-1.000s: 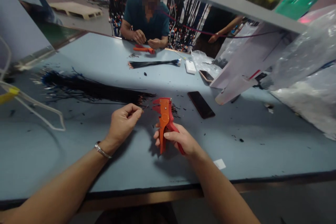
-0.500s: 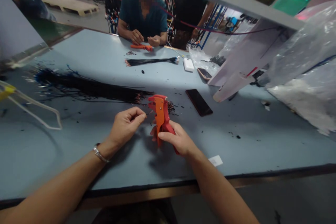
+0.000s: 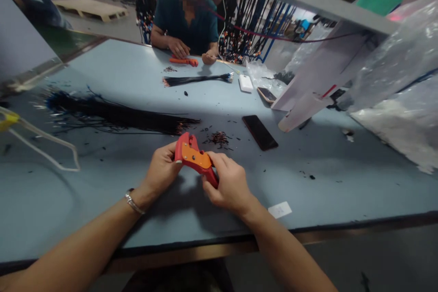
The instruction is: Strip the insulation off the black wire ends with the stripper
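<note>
My right hand (image 3: 228, 181) is closed around the handles of a red and orange wire stripper (image 3: 195, 157), which lies tilted with its head to the upper left. My left hand (image 3: 162, 169) is closed beside the tool's head, fingertips partly hidden behind it. Whatever those fingers pinch cannot be made out. Beyond my hands, a thick bundle of black wires (image 3: 116, 112) lies along the table, its copper-coloured ends towards the tool. To the right of these ends is a small heap of dark, copper-tipped cut pieces (image 3: 219, 138).
A dark phone (image 3: 260, 132) lies to the right, and a white label (image 3: 279, 210) near the front edge. Across the table, a co-worker (image 3: 185, 23) sits behind another orange tool (image 3: 184, 61) and a smaller wire bundle (image 3: 198, 80). A white wire frame (image 3: 51, 146) stands left.
My right hand has turned the wire stripper from upright to tilted left, bringing its head against my left hand's fingers. Across the table, the co-worker's hands have moved apart.
</note>
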Motion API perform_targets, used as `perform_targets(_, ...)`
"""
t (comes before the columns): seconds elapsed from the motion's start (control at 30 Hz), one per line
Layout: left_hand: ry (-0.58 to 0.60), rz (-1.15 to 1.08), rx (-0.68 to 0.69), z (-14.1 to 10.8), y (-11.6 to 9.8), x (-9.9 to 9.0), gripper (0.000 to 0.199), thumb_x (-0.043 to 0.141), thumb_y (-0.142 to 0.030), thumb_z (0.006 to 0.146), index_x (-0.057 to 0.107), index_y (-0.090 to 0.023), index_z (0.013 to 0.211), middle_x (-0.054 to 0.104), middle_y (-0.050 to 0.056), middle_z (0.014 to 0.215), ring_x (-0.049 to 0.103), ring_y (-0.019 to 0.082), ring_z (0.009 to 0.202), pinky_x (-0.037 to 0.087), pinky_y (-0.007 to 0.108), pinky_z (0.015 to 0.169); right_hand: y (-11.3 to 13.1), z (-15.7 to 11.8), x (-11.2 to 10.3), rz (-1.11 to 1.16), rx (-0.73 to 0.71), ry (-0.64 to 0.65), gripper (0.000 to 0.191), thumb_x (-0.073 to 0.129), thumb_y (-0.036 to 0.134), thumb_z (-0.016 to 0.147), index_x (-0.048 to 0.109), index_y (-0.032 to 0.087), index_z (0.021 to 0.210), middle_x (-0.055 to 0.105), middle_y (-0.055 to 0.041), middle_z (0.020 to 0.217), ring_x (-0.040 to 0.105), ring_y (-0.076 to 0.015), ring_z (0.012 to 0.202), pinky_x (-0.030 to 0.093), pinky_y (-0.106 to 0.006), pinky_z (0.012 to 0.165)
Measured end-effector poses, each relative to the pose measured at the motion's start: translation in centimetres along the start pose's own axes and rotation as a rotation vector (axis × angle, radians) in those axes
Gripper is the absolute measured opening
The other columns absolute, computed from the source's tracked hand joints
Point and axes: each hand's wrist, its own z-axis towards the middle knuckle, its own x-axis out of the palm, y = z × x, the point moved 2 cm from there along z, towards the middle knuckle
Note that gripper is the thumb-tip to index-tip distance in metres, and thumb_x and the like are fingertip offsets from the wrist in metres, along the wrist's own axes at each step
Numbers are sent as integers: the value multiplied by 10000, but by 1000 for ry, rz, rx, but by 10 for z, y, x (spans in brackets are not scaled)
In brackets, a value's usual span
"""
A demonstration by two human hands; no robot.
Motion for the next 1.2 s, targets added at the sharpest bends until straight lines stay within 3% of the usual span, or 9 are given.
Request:
perform_targets(0.2, -5, -81, -15, -3, 17, 3, 236, 656, -373, 765, 700, -142, 785, 732, 49, 808, 652, 184, 736, 533, 277, 719, -1, 0, -1, -152, -93, -57, 558, 553, 216, 701, 520, 113, 1248, 650, -166, 1128, 601, -300, 998, 473, -425, 838)
perform_targets(0.43, 38, 6, -13, -2, -1, 2, 290, 695, -428, 703, 687, -141, 657, 732, 65, 728, 654, 192, 680, 538, 275, 674, -1, -1, -2, -161, -127, -104, 553, 546, 195, 715, 510, 96, 1258, 645, -175, 1114, 594, -305, 997, 473, -440, 840)
perform_targets(0.67, 52, -35, -21, -2, -5, 4, 369, 721, -507, 682, 724, -140, 718, 746, 84, 746, 674, 215, 710, 553, 292, 701, -2, -1, 2, -95, -57, -24, 502, 520, 228, 747, 501, 119, 1236, 629, -163, 1062, 593, -293, 987, 500, -423, 850)
perform_targets(1.0, 58, 24, -3, -1, -9, 4, 518, 663, -665, 682, 681, -148, 659, 719, 67, 687, 634, 198, 634, 527, 275, 633, -7, -1, 6, -45, -10, -21, 416, 511, 226, 738, 531, 145, 1146, 654, -136, 971, 637, -262, 889, 522, -370, 796)
perform_targets(1.2, 64, 32, 4, 2, -6, 5, 522, 654, -673, 684, 692, -153, 676, 717, 56, 691, 619, 193, 641, 520, 282, 648, -9, 1, 8, -41, 48, -12, 347, 507, 219, 728, 553, 162, 1068, 668, -114, 924, 647, -244, 838, 514, -338, 765)
